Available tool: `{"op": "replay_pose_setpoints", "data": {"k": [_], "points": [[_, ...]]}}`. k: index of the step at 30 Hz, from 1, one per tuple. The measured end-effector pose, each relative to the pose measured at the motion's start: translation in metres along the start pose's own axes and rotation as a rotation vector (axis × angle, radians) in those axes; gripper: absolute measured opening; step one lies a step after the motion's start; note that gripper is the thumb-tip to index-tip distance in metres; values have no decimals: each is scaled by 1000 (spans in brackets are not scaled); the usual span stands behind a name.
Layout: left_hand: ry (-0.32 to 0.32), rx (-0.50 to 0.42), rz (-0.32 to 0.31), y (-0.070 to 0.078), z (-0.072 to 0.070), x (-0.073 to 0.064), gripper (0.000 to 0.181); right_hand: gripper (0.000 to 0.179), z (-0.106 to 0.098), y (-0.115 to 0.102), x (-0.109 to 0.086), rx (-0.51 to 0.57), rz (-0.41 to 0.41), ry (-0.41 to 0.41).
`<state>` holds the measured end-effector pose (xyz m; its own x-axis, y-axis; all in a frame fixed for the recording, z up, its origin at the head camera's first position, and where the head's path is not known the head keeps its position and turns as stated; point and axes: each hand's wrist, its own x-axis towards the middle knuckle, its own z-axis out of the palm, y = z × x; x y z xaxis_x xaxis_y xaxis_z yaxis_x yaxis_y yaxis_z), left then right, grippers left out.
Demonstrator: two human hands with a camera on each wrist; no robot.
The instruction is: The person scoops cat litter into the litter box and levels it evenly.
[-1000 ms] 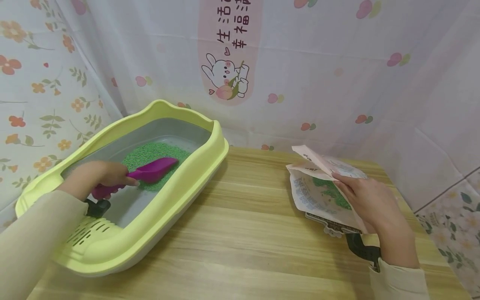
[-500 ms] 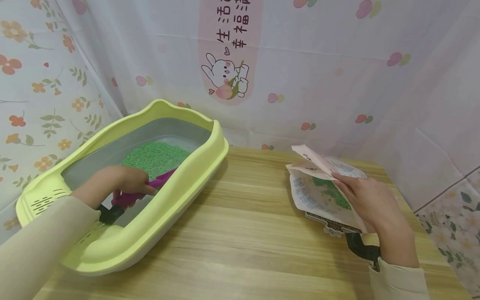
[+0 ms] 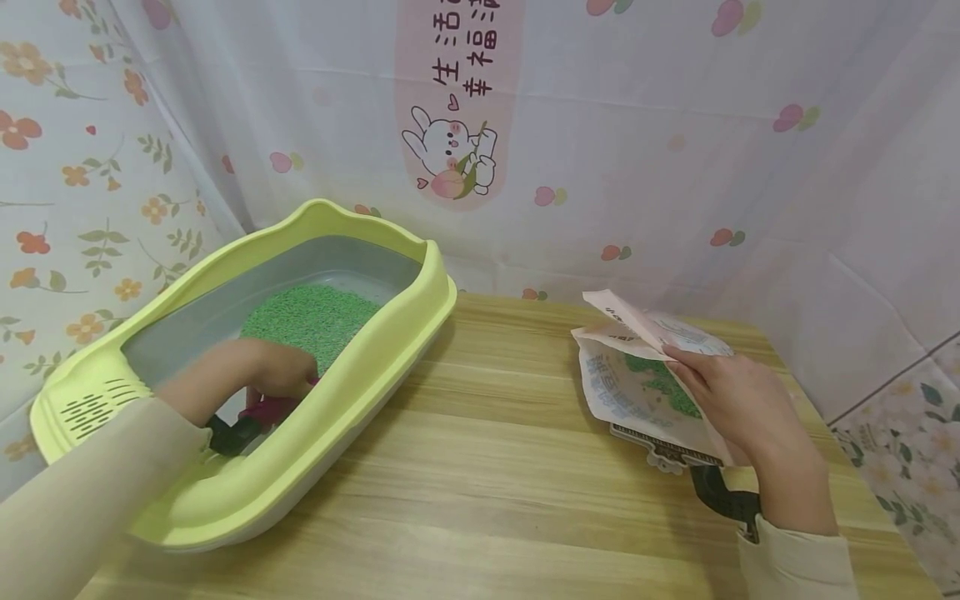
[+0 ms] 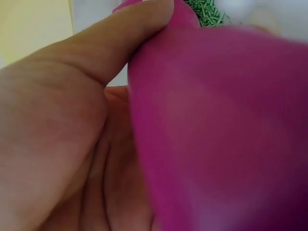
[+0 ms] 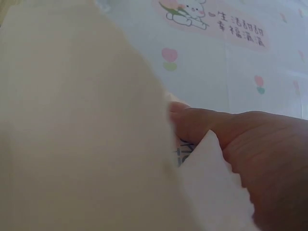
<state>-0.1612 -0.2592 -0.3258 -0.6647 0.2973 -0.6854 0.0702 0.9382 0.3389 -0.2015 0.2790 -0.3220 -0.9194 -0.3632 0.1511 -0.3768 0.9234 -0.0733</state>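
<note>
In the head view my left hand [image 3: 279,368] reaches inside a litter box with a pale green rim [image 3: 375,346] and a grey basin. It grips the handle of a magenta scoop [image 3: 268,412]; the near wall hides the scoop's blade. The scoop [image 4: 216,125] fills much of the left wrist view, with the thumb lying along it. Green pellet litter [image 3: 303,321] is heaped in the basin beyond the hand. Over at the right, my right hand [image 3: 750,408] pinches the edge of a pale paper bag [image 3: 611,387], whose mouth gapes and shows green pellets inside.
A flat piece with a dark patterned edge [image 3: 667,447] sticks out under the bag. Bag and litter box stand apart on a wooden table [image 3: 480,467]. Patterned curtains [image 3: 600,150] hang close behind and at both sides.
My left hand has moved right and toward the near wall with the scoop, whose blade has gone out of sight behind that wall. The right hand and bag stay put.
</note>
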Motion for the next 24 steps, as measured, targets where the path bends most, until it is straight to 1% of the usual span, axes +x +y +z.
{"op": "replay_pose_setpoints", "data": {"k": [5,8,9,11,14,16,18,24], "points": [[-6,-14,-13,1,1,2,34,43,0,1,0,3,5,-12],[-8,-20,-5,0,1,3,34,42,1,1,-1,2,1,-13],[-1,-22,2,0,1,3,35,42,1,1,-2,1,-1,-12],[26,-57,18,0,0,1,32,42,1,1,-2,5,-3,-13],[102,-81,20,-4,-4,-4,34,42,1,1,-3,9,-4,-14],[150,-102,-12,-9,-7,-9,36,43,2,1,-3,13,-4,-15],[186,-96,-54,-15,-11,-15,42,43,2,1,-3,13,-1,-17],[243,-142,-140,-41,-20,-29,41,44,1,3,-3,12,2,-30]]}}
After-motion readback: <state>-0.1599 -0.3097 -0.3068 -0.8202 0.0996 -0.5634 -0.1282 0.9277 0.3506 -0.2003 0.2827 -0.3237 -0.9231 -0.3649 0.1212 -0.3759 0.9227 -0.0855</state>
